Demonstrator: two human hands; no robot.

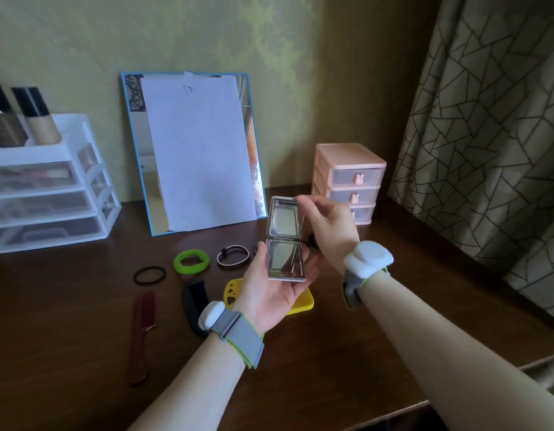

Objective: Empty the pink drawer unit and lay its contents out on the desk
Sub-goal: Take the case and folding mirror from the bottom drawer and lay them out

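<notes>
Head view, looking down over a dark wooden table (347,353). Largest item: a blue-framed mirror (193,154) leaning on the wall, its glass mostly covered by a sheet of paper. Far left, a white drawer organiser (48,185). Back right, the pink drawer unit (350,178); the two upper drawers read as closed, the bottom one is partly hidden behind the right hand.

Laid out already on the table: a reddish comb (142,334), a black comb (195,301), a yellow case (302,301) partly under the left hand, a green ring (191,260), a beige hair tie (232,256) and a black hair tie (149,275).

Compact mirror (285,239), opened flat, is held above the table. Left hand (271,286) cups the lower half, palm up, thumb on its left edge. Right hand (328,223) pinches the top corner of the lid between its fingertips.

Judgement: this item is being inspected before placement. To do it well, fold the lid shut with the right hand while the left supports the base, then set it on bare table right of the yellow case, clear of the hair ties, touching nothing.
</notes>
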